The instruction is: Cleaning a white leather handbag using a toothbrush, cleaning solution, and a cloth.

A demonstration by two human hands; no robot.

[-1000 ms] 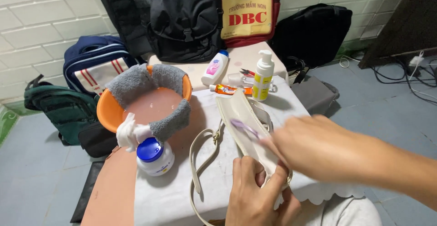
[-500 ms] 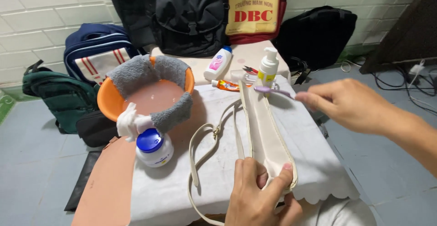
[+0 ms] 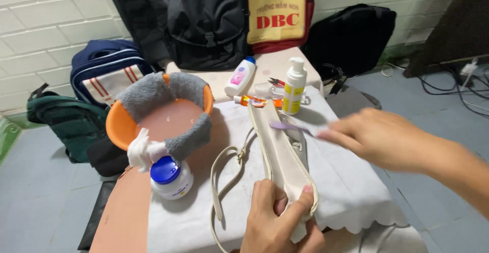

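The left hand [image 3: 280,217] clamps the white bag [image 3: 282,156] at 6 o'clock; the right hand [image 3: 377,138] grips a purple toothbrush [image 3: 288,126]. Short, light strokes probably clean best.

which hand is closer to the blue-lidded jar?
Left. The left hand grips the near end of the cream bag, just right of the blue-lidded jar. The right hand holds a purple toothbrush farther right, beyond the bag.
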